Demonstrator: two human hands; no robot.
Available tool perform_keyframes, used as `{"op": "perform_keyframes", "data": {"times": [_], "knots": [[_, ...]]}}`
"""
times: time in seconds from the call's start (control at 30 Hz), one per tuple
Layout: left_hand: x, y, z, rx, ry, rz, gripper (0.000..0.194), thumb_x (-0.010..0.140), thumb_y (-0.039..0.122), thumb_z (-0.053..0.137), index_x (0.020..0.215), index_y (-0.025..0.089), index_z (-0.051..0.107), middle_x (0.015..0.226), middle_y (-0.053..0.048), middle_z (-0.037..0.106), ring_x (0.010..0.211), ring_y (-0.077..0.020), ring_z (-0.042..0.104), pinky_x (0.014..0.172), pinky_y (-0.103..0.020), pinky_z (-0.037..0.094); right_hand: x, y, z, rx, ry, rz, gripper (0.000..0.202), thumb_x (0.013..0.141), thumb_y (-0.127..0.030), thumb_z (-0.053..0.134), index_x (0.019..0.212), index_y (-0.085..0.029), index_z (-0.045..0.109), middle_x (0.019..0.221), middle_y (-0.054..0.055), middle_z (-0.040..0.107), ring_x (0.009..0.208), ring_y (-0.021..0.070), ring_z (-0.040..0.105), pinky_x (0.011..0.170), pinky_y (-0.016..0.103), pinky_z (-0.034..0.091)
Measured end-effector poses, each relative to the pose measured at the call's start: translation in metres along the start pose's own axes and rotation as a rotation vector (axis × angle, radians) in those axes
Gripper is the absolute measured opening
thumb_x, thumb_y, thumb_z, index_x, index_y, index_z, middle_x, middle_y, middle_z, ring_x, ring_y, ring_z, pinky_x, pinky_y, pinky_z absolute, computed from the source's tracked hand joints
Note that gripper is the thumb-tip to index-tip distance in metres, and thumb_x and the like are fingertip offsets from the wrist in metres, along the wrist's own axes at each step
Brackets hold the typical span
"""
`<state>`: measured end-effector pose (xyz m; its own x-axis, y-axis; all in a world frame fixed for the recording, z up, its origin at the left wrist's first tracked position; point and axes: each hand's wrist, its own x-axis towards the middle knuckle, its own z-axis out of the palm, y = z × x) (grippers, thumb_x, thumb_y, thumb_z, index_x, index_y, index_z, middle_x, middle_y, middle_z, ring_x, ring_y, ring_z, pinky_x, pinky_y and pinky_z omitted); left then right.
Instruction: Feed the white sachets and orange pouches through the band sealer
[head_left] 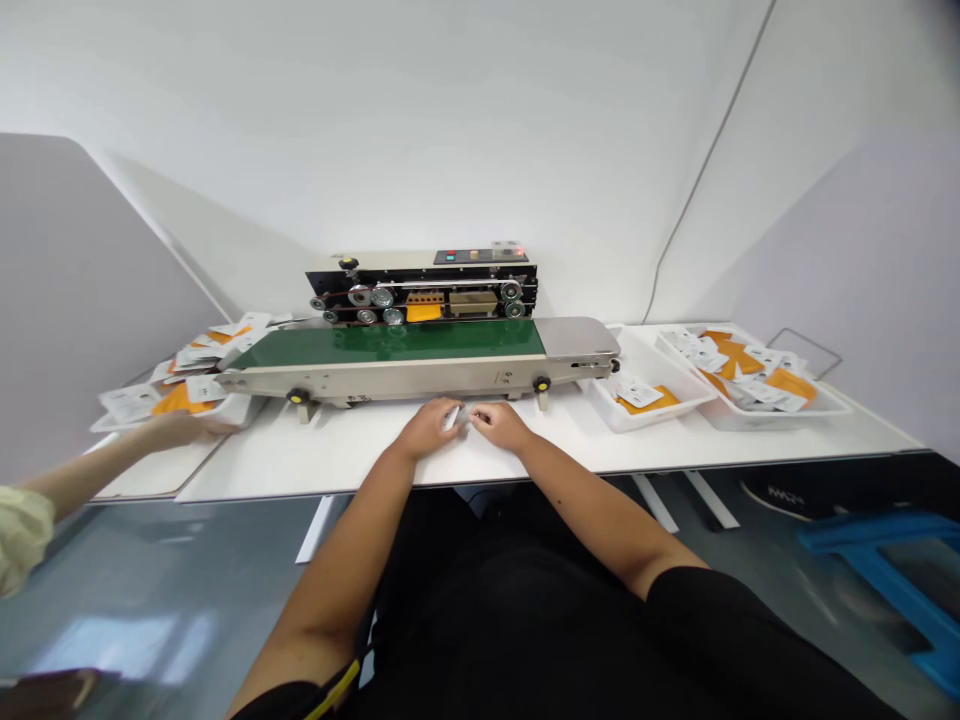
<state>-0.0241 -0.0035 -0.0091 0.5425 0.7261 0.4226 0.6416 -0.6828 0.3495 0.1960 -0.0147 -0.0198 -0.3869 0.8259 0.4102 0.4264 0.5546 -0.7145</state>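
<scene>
My left hand (430,428) is closed round a small white packet (451,418) over the white table (300,460), in front of the machine. Close beside it, my right hand (501,426) pinches at the packet's right edge, fingertips together. Behind both hands runs the green conveyor belt (390,342) of the sealing machine. An orange packet (424,312) sits upright in the machine's sealing part, out of reach of my hands. Fine details of the packet between my fingers are too small to tell.
A bin (626,420) with a few packets and a fuller bin (750,420) stand at the right. Another person's hand (180,430) touches the heaped bin (244,408) at the left. A blue stool (885,560) is lower right.
</scene>
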Motion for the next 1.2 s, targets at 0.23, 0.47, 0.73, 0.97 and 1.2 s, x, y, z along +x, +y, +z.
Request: {"op": "perform_keyframes", "data": {"times": [0.23, 0.47, 0.73, 0.97, 1.2], "knots": [[-0.003, 0.022, -0.012, 0.069, 0.038, 0.034, 0.046, 0.09, 0.049, 0.061, 0.126, 0.021, 0.059, 0.111, -0.011, 0.065, 0.102, -0.0308, 0.056, 0.095, -0.045, 0.039, -0.002, -0.006, -0.001, 0.157, -0.095, -0.057, 0.023, 0.089, -0.041, 0.062, 0.089, -0.019, 0.068, 0.074, 0.0, 0.066, 0.068, 0.0153, 0.057, 0.065, 0.024, 0.04], [0.003, 0.026, -0.006, -0.005, 0.069, 0.073, 0.038, 0.101, 0.031, 0.045, 0.137, 0.022, 0.054, 0.12, -0.012, 0.063, 0.112, -0.0284, 0.056, 0.102, -0.044, 0.039, 0.003, 0.001, 0.005, 0.249, -0.085, 0.031, 0.015, 0.086, -0.033, 0.062, 0.081, -0.019, 0.062, 0.07, -0.001, 0.063, 0.065, 0.0145, 0.058, 0.061, 0.024, 0.044], [0.0, 0.0, -0.003, -0.288, 0.329, -0.27, 0.023, 0.092, 0.04, 0.061, 0.1, 0.021, 0.069, 0.09, -0.005, 0.072, 0.078, -0.0202, 0.065, 0.072, -0.031, 0.054, 0.009, 0.005, 0.002, 0.689, 0.032, 0.265, 0.051, 0.08, -0.029, 0.068, 0.129, -0.025, 0.053, 0.077, -0.003, 0.069, 0.05, 0.0102, 0.058, 0.043, 0.019, 0.043], [0.002, -0.007, 0.002, -0.573, 0.343, -0.396, 0.028, 0.08, 0.046, 0.073, 0.086, 0.02, 0.062, 0.068, 0.002, 0.065, 0.059, -0.0141, 0.061, 0.054, -0.024, 0.047, 0.009, 0.006, 0.0, 0.72, 0.038, 0.255, 0.05, 0.079, -0.029, 0.069, 0.126, -0.023, 0.055, 0.074, -0.004, 0.068, 0.049, 0.0097, 0.058, 0.043, 0.019, 0.043], [0.001, -0.006, 0.003, -0.697, 0.286, -0.359, 0.044, 0.078, 0.042, 0.076, 0.112, 0.02, 0.059, 0.072, 0.002, 0.065, 0.058, -0.0133, 0.06, 0.054, -0.023, 0.047, 0.01, 0.011, 0.0, 0.73, 0.096, 0.268, 0.042, 0.076, -0.033, 0.072, 0.112, -0.024, 0.052, 0.075, -0.005, 0.067, 0.049, 0.011, 0.061, 0.042, 0.019, 0.045]]}}
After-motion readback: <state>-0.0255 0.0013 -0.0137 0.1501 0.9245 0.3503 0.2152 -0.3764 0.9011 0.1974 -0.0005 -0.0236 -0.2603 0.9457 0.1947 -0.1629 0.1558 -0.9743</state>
